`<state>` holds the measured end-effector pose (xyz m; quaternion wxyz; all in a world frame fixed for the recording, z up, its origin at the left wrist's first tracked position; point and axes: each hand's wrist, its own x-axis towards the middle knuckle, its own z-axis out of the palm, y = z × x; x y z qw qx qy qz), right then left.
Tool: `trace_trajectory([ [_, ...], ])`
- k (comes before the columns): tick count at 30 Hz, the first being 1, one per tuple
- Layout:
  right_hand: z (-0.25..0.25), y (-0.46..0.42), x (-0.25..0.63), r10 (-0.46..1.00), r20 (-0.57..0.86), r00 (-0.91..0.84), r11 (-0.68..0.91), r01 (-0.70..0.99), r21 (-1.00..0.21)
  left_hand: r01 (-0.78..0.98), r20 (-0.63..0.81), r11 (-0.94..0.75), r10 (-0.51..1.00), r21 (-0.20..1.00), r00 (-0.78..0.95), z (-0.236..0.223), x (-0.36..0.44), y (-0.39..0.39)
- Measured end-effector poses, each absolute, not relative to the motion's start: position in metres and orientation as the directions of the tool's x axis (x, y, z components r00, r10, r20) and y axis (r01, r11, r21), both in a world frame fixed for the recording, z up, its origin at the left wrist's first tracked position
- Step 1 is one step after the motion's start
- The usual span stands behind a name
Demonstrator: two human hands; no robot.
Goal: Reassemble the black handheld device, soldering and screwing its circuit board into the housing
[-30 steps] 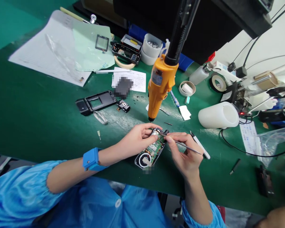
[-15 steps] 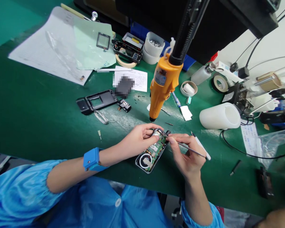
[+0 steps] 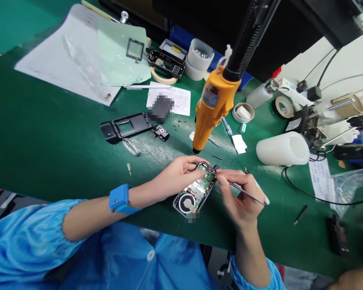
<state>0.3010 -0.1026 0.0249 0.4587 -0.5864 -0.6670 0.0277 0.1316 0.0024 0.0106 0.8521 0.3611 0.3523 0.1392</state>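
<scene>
An opened handset (image 3: 195,192) with a green circuit board and a round speaker lies near the front edge of the green mat. My left hand (image 3: 177,175) grips its upper left side, thumb and fingers pressed on the frame. My right hand (image 3: 238,195) pinches thin metal tweezers (image 3: 240,188), whose tip rests on the top of the board. An orange electric screwdriver (image 3: 213,106) hangs just behind the handset, its bit close to my left fingers. A blue wrist strap (image 3: 120,199) is on my left forearm.
A black housing frame (image 3: 125,127) and a small black part (image 3: 161,132) lie to the left. Paper sheets (image 3: 65,60), white cups (image 3: 198,58), tape rolls (image 3: 282,106), a white cylinder (image 3: 282,149) and cables fill the back and right. Another person's skin shows at the bottom right corner (image 3: 355,280).
The view has shifted slightly, so everything sits a little to the right. Both hands stay on the handset with the tweezers at its top end.
</scene>
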Motion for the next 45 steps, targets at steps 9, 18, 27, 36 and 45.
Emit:
trace_trajectory([
  [9, 0.023, -0.103, 0.303, 0.796, 0.600, 0.076, 0.342, 0.761, -0.551, 0.013, -0.511, 0.705, 0.501, 0.709, 0.699, 0.012, 0.133, 0.003],
  [18, 0.027, -0.102, 0.304, 0.798, 0.603, 0.012, 0.376, 0.771, -0.514, 0.006, -0.523, 0.732, 0.481, 0.681, 0.703, 0.014, 0.133, 0.004],
  [27, 0.029, -0.102, 0.303, 0.787, 0.617, -0.018, 0.408, 0.765, -0.498, -0.003, -0.501, 0.706, 0.506, 0.708, 0.702, 0.019, 0.133, 0.005],
  [36, 0.031, -0.103, 0.303, 0.776, 0.631, -0.030, 0.423, 0.767, -0.483, -0.028, -0.421, 0.638, 0.540, 0.770, 0.729, 0.014, 0.131, 0.005],
  [45, 0.033, -0.103, 0.304, 0.778, 0.626, -0.063, 0.463, 0.731, -0.502, -0.033, -0.372, 0.577, 0.568, 0.816, 0.735, 0.007, 0.130, 0.003],
])
